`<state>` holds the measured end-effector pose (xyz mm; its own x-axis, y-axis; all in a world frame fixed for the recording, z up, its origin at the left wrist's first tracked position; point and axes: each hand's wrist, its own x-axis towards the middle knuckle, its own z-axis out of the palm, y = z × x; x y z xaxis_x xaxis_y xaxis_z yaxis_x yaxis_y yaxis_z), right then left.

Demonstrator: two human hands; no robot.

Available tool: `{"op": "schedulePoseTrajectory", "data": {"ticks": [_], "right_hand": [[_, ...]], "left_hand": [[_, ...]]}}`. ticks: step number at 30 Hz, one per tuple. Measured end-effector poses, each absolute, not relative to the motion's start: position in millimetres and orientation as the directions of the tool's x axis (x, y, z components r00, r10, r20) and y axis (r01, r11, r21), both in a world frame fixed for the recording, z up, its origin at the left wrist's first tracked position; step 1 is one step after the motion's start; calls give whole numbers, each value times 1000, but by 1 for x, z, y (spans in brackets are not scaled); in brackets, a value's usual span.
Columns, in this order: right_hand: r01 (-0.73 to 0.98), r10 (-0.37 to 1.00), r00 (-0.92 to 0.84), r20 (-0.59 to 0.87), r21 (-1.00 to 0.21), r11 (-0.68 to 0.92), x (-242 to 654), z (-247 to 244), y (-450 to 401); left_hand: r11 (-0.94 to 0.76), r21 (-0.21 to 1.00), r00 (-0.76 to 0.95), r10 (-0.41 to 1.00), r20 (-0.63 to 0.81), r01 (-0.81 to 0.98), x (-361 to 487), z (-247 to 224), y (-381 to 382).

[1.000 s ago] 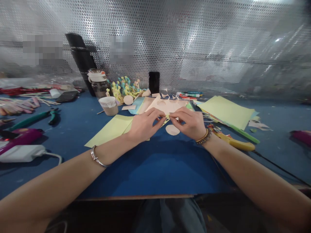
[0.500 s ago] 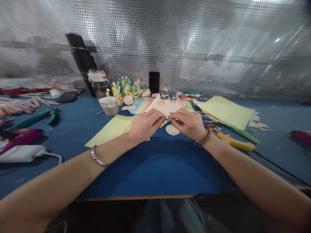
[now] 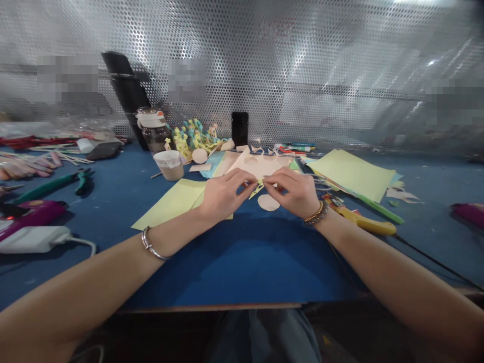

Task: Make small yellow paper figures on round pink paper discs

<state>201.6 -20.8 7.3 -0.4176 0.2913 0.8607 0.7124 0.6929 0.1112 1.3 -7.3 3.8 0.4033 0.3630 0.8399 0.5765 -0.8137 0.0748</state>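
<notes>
My left hand (image 3: 227,192) and my right hand (image 3: 294,190) are closed in pinches, fingertips almost meeting over the middle of the blue table (image 3: 242,262). Between them shows a small yellow-green paper piece (image 3: 259,184), pinched at its upper part by both hands as far as can be seen. Just below the right fingertips lies a pale paper circle (image 3: 268,202). Behind the hands is a pale pink paper sheet (image 3: 260,164) with cut edges. Yellow paper (image 3: 170,201) lies beside my left wrist.
At the left stand a cup (image 3: 170,165), a bottle (image 3: 153,131) and curly paper pieces (image 3: 196,138); pliers (image 3: 49,187) lie farther left. A phone (image 3: 240,128) stands behind. To the right are yellow sheets (image 3: 355,171), scissors' metal parts and a yellow-handled tool (image 3: 370,223).
</notes>
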Motion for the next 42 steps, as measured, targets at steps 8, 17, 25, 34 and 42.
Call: {"op": "schedulePoseTrajectory", "data": {"ticks": [8,17,25,34,42], "right_hand": [[695,289,-415,863,96,712,202,8,-21],[716,320,-412,853,86,693,205,10,-21],[712,314,-436,844,109,694,205,9,-20],[711,310,-429,849,105,695,203,9,-21],[692,319,-425,847,78,718,202,8,-22]], "left_hand": [[-816,90,408,377,831,571,1,3,-7],[-800,71,413,381,827,595,0,2,-5],[-801,81,421,394,817,594,0,3,-4],[-808,147,394,426,814,571,3,4,-11],[-830,109,430,390,814,546,0,2,-5]]}}
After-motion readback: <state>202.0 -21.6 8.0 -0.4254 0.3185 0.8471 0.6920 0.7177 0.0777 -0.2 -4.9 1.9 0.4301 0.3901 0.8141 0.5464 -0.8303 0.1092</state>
